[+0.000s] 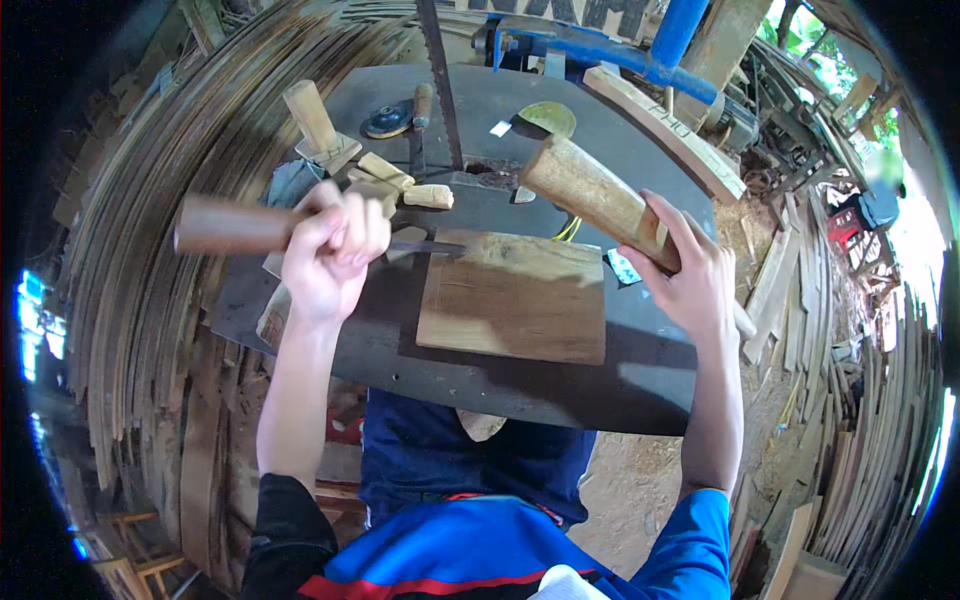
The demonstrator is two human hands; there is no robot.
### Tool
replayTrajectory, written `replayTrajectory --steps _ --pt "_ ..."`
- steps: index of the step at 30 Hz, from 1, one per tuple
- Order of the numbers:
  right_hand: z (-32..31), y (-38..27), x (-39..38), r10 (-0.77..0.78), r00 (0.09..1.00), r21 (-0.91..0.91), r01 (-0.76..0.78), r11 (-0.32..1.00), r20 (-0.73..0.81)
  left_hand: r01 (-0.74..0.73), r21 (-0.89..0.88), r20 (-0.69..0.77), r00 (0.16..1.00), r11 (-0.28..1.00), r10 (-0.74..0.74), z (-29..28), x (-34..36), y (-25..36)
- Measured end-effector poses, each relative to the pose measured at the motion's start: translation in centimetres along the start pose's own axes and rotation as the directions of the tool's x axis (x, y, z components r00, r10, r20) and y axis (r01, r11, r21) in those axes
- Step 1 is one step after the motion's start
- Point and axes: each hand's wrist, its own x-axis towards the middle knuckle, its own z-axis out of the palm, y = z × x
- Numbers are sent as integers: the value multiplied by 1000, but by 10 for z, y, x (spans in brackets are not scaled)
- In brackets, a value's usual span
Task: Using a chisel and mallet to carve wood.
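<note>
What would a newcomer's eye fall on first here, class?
Probably the thick wooden club in the right hand, right of centre, and the brown-handled tool in the left hand, its thin end pointing right toward the wooden board. Beyond them, a toothed saw blade stands upright at the far side of the dark table.

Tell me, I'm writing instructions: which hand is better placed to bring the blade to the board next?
Left hand, probably: it grips the handle, and the blade appears over the board. The right hand holds a wooden block.
</note>
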Motion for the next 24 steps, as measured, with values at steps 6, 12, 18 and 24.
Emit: replayTrajectory --steps 6,12,18,24 --pt "16 22 -12 15 997 110 -7 994 -72 -133 -80 -34 991 988 130 9 -15 21" --pt "25 34 -16 33 995 90 -24 996 -94 6 -134 232 972 991 26 19 24 7" --pt "28 39 -19 112 991 139 -101 985 -71 64 46 26 998 997 -65 38 43 -17" --pt "28 44 -20 131 989 145 -120 982 -70 -88 383 -138 979 920 151 63 55 -31"
